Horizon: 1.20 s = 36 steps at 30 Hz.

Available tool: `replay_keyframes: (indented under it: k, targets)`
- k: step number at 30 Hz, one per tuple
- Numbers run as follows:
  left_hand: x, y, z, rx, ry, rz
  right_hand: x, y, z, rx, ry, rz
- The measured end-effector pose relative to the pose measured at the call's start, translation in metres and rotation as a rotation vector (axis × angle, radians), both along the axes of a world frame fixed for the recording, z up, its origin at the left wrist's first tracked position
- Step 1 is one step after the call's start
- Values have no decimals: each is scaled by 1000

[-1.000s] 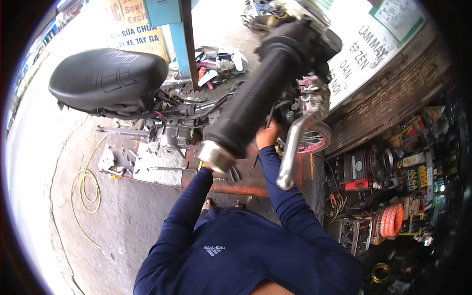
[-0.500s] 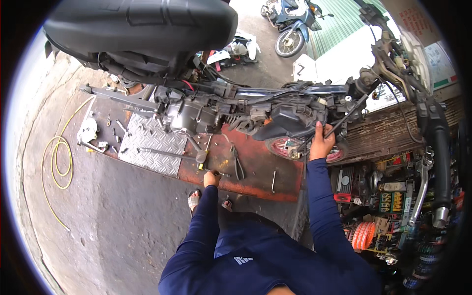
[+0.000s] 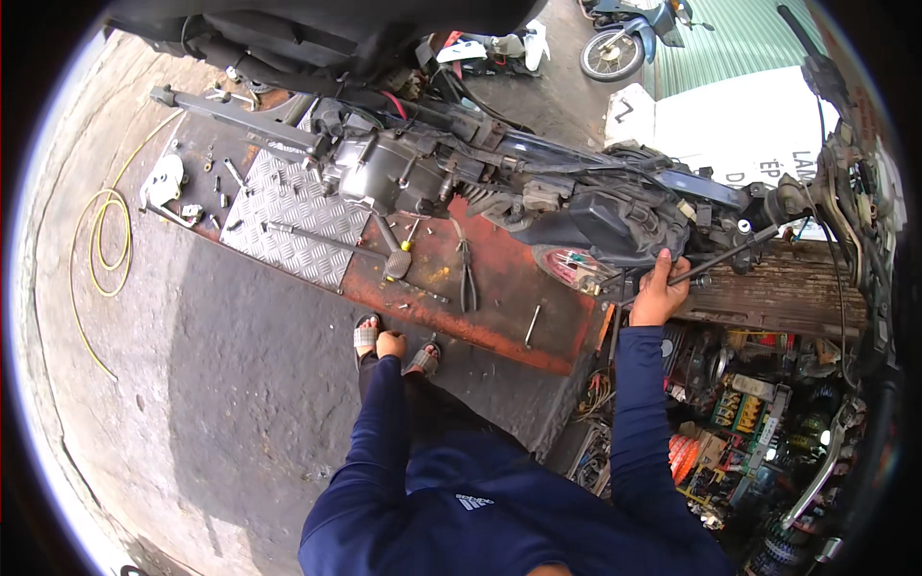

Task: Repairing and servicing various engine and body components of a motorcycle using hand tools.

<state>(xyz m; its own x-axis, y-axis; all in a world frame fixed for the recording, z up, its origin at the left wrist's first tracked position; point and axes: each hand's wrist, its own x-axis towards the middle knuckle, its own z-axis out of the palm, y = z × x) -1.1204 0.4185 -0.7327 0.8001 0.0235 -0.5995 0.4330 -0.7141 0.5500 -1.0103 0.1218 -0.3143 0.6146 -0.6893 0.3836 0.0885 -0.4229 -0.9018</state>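
Observation:
A stripped motorbike's engine (image 3: 384, 173) and frame lie across a red-edged work platform (image 3: 442, 317). At the bike's front, my right hand (image 3: 663, 288) is closed on a long dark metal bar (image 3: 730, 252), just below a black plastic part (image 3: 615, 219). My left hand (image 3: 391, 346) is curled low beside my sandalled feet, off the platform's edge; what it holds, if anything, is hidden. On the platform are dark-handled pliers (image 3: 469, 283), a yellow-handled screwdriver (image 3: 408, 245), a slim wrench (image 3: 533, 324) and several loose parts on a chequered plate (image 3: 298, 202).
A black seat (image 3: 327, 34) overhangs the frame. Handlebar parts (image 3: 855, 240) rise at the right, above crowded tool racks (image 3: 749, 413). A yellow hose (image 3: 101, 269) coils on the pavement at left. A parked scooter (image 3: 624, 38) and white signboards (image 3: 720, 125) stand behind.
My view has pulled back from the close handlebar grip. My left hand has dropped back from the platform's edge toward my legs. My right hand stays on the bar.

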Motion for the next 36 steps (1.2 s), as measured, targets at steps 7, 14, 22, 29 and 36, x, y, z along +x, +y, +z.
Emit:
replay_keyframes:
  k: [7, 14, 22, 29, 36]
  targets:
    - [86, -107, 220, -908, -442, 184, -1, -6, -20, -79, 68, 11]
    - [163, -172, 336, -1558, 191, 394, 3, 11, -12, -177, 45, -13]
    - [189, -182, 364, -1508, 207, 539, 2, -8, -4, -270, 148, 2]
    - [182, -181, 366, -1449, 146, 532, -5, -1, 5, -300, 201, -33]
    - [191, -152, 335, -797, -460, 174, -5, -4, 0, -305, 220, -6]
